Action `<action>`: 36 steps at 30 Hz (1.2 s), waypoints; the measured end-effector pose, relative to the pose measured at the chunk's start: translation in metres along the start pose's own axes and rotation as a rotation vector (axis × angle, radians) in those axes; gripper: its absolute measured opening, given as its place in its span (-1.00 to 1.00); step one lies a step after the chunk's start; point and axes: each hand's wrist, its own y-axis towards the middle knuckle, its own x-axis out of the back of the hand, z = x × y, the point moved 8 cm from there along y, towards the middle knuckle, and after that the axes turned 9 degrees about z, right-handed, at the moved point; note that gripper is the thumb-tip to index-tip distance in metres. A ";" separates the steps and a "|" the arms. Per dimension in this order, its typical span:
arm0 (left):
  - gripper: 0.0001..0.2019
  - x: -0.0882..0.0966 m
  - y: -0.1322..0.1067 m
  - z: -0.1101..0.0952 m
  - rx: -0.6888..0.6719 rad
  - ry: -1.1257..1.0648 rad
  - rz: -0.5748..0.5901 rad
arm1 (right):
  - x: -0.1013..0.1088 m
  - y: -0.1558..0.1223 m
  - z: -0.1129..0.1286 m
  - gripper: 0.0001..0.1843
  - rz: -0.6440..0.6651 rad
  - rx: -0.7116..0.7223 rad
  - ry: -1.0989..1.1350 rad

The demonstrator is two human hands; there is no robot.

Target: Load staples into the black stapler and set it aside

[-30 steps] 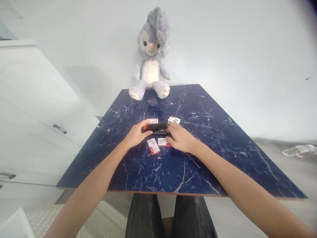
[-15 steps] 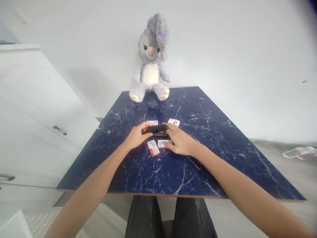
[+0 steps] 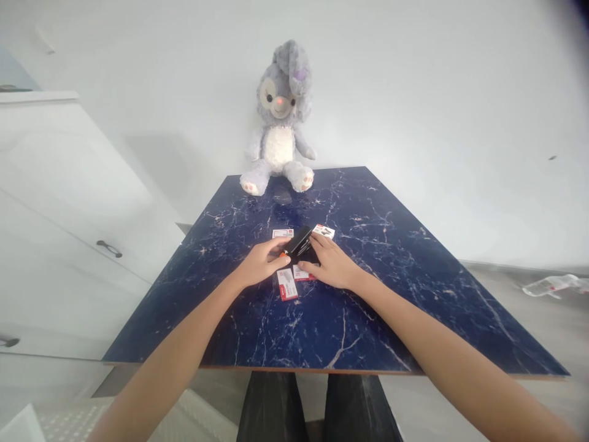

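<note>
A black stapler (image 3: 298, 242) with an orange end lies slantwise between my hands at the middle of the table. My left hand (image 3: 263, 263) grips its near left end, thumb in front and fingers behind. On the stapler's right side rests my right hand (image 3: 334, 263), fingertips at the far end and thumb lower down. Small red-and-white boxes lie around it: a tilted box (image 3: 286, 285) in front, another box (image 3: 302, 272) partly under my right thumb, a flat box (image 3: 282, 233) behind, and a box with a dark picture (image 3: 324, 231) beyond my right fingers.
A grey plush rabbit (image 3: 280, 123) sits at the back of the blue marbled table (image 3: 294, 337), against the wall. To the left stands a white cabinet (image 3: 59, 215) with dark handles. A clear plastic item (image 3: 554, 285) lies on the floor at right.
The stapler has turned from nearly level to a slant, its orange end swinging toward me. The tilted front box has turned more upright in view. The camera view has shifted slightly.
</note>
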 end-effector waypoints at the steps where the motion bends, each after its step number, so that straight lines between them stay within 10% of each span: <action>1: -0.49 -0.002 0.000 0.001 -0.004 -0.056 0.048 | 0.001 0.000 0.000 -0.23 0.003 0.008 0.002; 6: -0.34 -0.011 0.000 0.008 -0.017 -0.178 0.169 | 0.005 -0.001 0.001 -0.33 0.008 0.041 0.002; 17: -0.53 -0.021 0.005 0.001 0.006 0.210 -0.097 | 0.019 -0.003 -0.009 -0.70 0.138 -0.155 -0.158; 21: -0.64 -0.021 -0.004 -0.015 0.014 0.381 0.157 | 0.032 -0.011 -0.004 -0.70 0.324 -0.059 0.068; 26: -0.34 -0.022 -0.019 -0.026 -0.008 0.322 0.450 | 0.032 -0.022 -0.001 -0.19 0.528 0.045 0.183; 36: -0.55 0.002 -0.001 -0.001 0.043 0.546 0.071 | 0.031 -0.013 -0.010 -0.53 0.395 0.041 0.151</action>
